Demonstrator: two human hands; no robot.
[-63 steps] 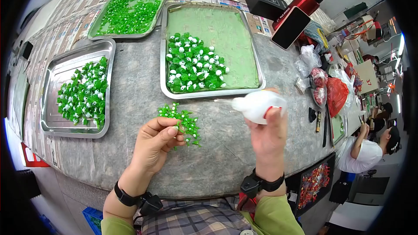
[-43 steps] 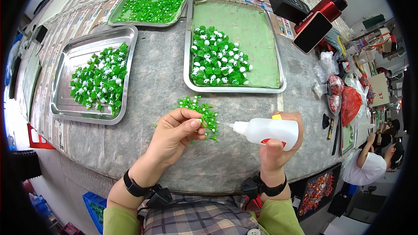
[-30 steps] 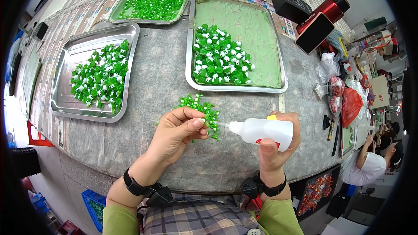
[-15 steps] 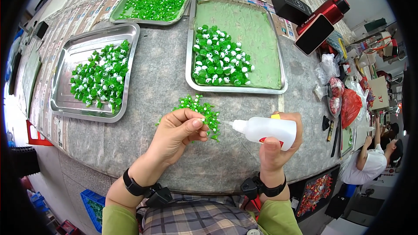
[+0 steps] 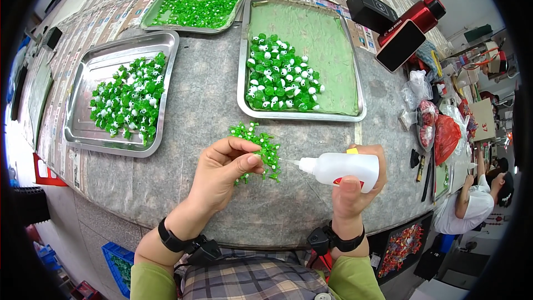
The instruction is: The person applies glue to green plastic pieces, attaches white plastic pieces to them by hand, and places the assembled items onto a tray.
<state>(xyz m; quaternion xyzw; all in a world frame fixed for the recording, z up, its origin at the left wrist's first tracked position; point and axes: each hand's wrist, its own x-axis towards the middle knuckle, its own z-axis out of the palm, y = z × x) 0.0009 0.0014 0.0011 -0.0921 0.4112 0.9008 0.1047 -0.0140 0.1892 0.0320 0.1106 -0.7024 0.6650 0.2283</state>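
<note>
Nearest: a black strap (image 5: 173,238) on the left wrist. Left hand (image 5: 221,175): thumb and index finger brought together at the tips, gripping a small green piece (image 5: 257,153); the fingers cover most of it, so its shape cannot be told. Right hand (image 5: 355,191): fingers curled around a translucent white squeeze bottle (image 5: 345,168), thumb on its near side. Bottle lies roughly level, nozzle pointing left at the pinched tips; nozzle end near the green piece, apart from it. Loose pile (image 5: 270,162) of green, white-dotted pieces lies just beyond the left fingertips on the grey table cover (image 5: 300,211). Farther: steel tray (image 5: 80,116) at left, green-lined tray (image 5: 327,55) at centre, both bearing green-and-white pieces. Beyond: third tray (image 5: 186,29) of small green pieces; phone (image 5: 401,45) in front of a red flask (image 5: 425,10).
</note>
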